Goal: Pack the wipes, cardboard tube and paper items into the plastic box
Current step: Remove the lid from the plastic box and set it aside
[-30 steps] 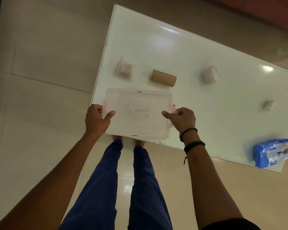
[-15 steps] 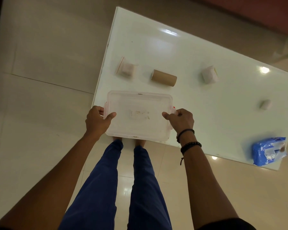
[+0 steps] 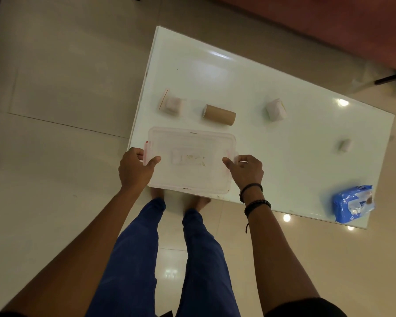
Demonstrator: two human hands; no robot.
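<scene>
My left hand [image 3: 135, 169] and right hand [image 3: 246, 171] grip the lidded plastic box [image 3: 190, 160] by its ends at the tabletop [image 3: 238, 78] near edge; it looks empty. Cardboard tube [image 3: 218, 115] just beyond.

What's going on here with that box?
A person stands at a white table, with the left hand and right hand gripping the two short ends of a clear plastic box whose lid is on. Nothing is packed yet: the cardboard tube, three paper items and the blue wipes lie spread on the table.
</scene>
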